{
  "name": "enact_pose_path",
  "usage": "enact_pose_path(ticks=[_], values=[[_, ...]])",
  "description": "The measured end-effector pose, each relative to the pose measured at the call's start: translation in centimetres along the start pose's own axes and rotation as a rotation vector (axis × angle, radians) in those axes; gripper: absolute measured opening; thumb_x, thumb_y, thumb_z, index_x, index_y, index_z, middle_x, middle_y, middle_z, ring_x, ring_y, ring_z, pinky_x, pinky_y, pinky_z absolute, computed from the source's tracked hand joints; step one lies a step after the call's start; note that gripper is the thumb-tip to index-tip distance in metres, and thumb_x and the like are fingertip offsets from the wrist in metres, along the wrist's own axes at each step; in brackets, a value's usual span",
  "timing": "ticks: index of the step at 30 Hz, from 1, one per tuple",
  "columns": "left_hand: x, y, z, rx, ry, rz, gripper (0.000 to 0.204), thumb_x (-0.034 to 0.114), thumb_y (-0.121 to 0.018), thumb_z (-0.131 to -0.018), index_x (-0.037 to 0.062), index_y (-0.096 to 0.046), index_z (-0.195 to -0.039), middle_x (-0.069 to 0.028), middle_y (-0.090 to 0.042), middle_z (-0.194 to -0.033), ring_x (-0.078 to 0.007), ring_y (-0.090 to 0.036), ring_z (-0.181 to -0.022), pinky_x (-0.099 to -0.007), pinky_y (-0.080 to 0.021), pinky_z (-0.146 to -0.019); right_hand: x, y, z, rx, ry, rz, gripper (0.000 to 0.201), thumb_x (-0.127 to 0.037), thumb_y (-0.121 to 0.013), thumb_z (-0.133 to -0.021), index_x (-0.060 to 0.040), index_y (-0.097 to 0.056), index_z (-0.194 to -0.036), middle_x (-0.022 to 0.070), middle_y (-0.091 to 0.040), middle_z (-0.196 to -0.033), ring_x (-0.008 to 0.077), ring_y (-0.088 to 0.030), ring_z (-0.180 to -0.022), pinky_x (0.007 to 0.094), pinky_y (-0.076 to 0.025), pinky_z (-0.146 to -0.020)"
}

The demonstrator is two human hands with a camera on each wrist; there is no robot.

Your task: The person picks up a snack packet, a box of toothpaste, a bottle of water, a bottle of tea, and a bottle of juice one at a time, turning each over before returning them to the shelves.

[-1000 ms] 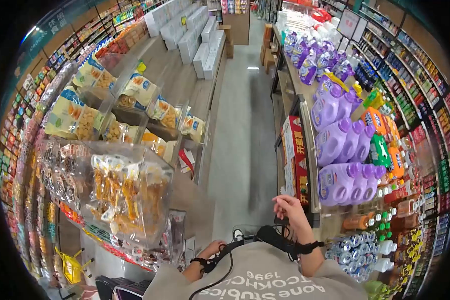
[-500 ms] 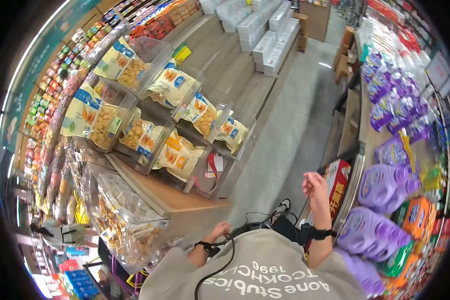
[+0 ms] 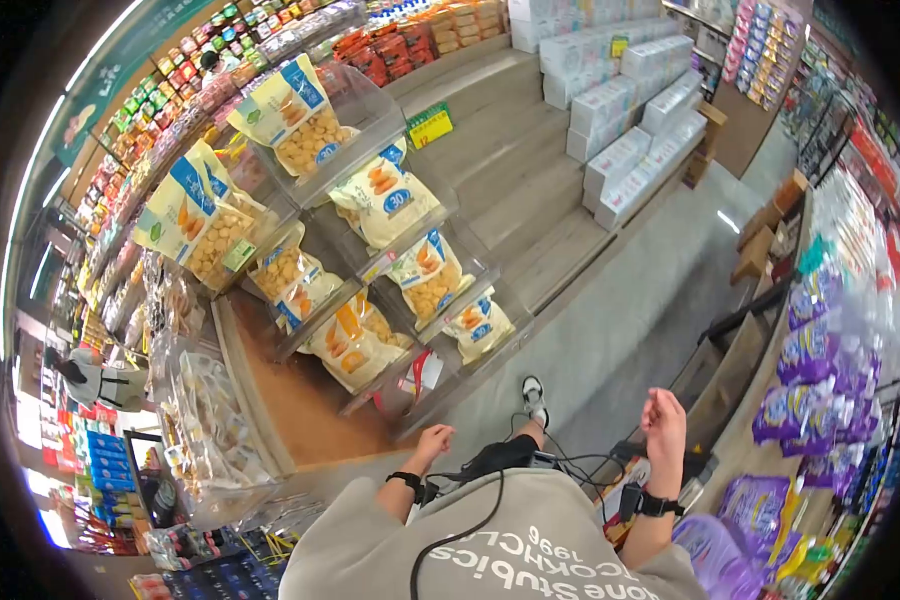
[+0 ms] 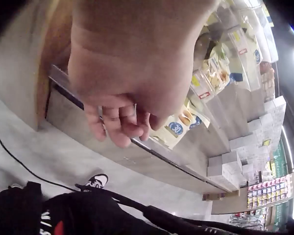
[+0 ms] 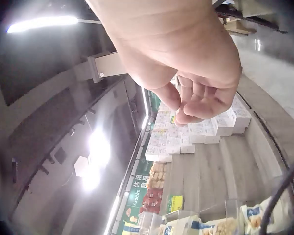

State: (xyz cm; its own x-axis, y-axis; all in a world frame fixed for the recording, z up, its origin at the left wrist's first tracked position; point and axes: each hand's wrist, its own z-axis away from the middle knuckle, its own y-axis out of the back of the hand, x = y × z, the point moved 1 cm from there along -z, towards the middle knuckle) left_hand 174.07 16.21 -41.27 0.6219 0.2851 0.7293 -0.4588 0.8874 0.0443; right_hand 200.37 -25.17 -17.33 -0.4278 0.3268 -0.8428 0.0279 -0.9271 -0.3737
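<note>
My left hand (image 3: 432, 446) hangs loosely curled in front of the body, with nothing in it. Nearest to it is a stepped stand where cream-coloured bags of round biscuits (image 3: 353, 345) lie in clear plastic bins (image 3: 470, 375). One low bin has a red band with a white card (image 3: 428, 371). My right hand (image 3: 664, 428) is raised on the other side, its fingers loosely bent and holding nothing; the right wrist view shows the thumb close to the fingertips. Purple packs (image 3: 815, 400) stand on the shelf to its right.
White boxes (image 3: 620, 165) are stacked farther along the stand. A grey aisle floor (image 3: 610, 320) runs between the stand and the right-hand shelf. Clear-wrapped snack packs (image 3: 210, 420) fill a bin at left, and a purple jug (image 3: 710, 555) is at lower right. A black cable (image 3: 460, 540) crosses the shirt.
The view has swung left, so the biscuit bags and white boxes now sit further right and more centrally. Both hands stay loosely curled, with nothing picked up.
</note>
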Motion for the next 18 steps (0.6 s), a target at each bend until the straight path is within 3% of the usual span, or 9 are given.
enact_pose_path(ticks=[3,6,10,12,18], values=[[3.8,-3.5,-5.6,-0.024,0.016,0.043,0.024,0.027,-0.060,-0.101,0.0052,-0.069,-0.104,0.0018,-0.052,-0.071,-0.0097,-0.052,-0.062,-0.0287,-0.050,-0.059,-2.1,1.8,-3.7,0.059,0.018,0.018,0.021,-0.027,-0.061,-0.101,-0.0063,-0.065,-0.104,0.0010,-0.060,-0.073,0.0104,-0.053,-0.058,0.0237,-0.040,-0.050],[10.4,-7.5,-10.7,-0.019,-0.057,0.023,0.024,0.026,-0.061,-0.098,0.0041,-0.071,-0.100,-0.0017,-0.058,-0.070,-0.0115,-0.055,-0.060,-0.0283,-0.048,-0.057,-5.3,2.7,-7.2,0.127,0.024,0.060,0.022,-0.028,-0.061,-0.101,-0.0069,-0.065,-0.104,0.0010,-0.060,-0.073,0.0109,-0.053,-0.058,0.0239,-0.040,-0.050],[19.8,-12.1,-17.6,-0.111,-0.354,-0.196,0.027,0.030,-0.061,-0.099,0.0043,-0.067,-0.093,-0.0008,-0.060,-0.067,-0.0112,-0.056,-0.059,-0.0285,-0.043,-0.053,-8.6,2.4,-13.5,0.135,0.014,0.131,0.022,-0.028,-0.059,-0.101,-0.0070,-0.064,-0.104,0.0012,-0.060,-0.074,0.0107,-0.054,-0.059,0.0235,-0.040,-0.051],[24.0,-13.3,-19.6,-0.106,-0.384,-0.194,0.028,0.031,-0.061,-0.099,0.0039,-0.066,-0.093,-0.0009,-0.059,-0.066,-0.0110,-0.056,-0.058,-0.0291,-0.044,-0.054,-9.5,1.6,-17.0,0.127,0.055,0.113,0.022,-0.026,-0.059,-0.103,-0.0048,-0.064,-0.104,0.0025,-0.060,-0.073,0.0116,-0.054,-0.056,0.0251,-0.040,-0.049],[26.9,-14.5,-22.7,-0.179,-0.384,-0.122,0.030,0.031,-0.059,-0.101,0.0024,-0.067,-0.100,-0.0023,-0.062,-0.068,-0.0122,-0.059,-0.059,-0.0291,-0.048,-0.059,-12.2,-5.2,-23.1,0.004,-0.018,0.233,0.023,-0.025,-0.059,-0.102,-0.0034,-0.065,-0.105,0.0042,-0.062,-0.074,0.0120,-0.056,-0.056,0.0256,-0.042,-0.050]])
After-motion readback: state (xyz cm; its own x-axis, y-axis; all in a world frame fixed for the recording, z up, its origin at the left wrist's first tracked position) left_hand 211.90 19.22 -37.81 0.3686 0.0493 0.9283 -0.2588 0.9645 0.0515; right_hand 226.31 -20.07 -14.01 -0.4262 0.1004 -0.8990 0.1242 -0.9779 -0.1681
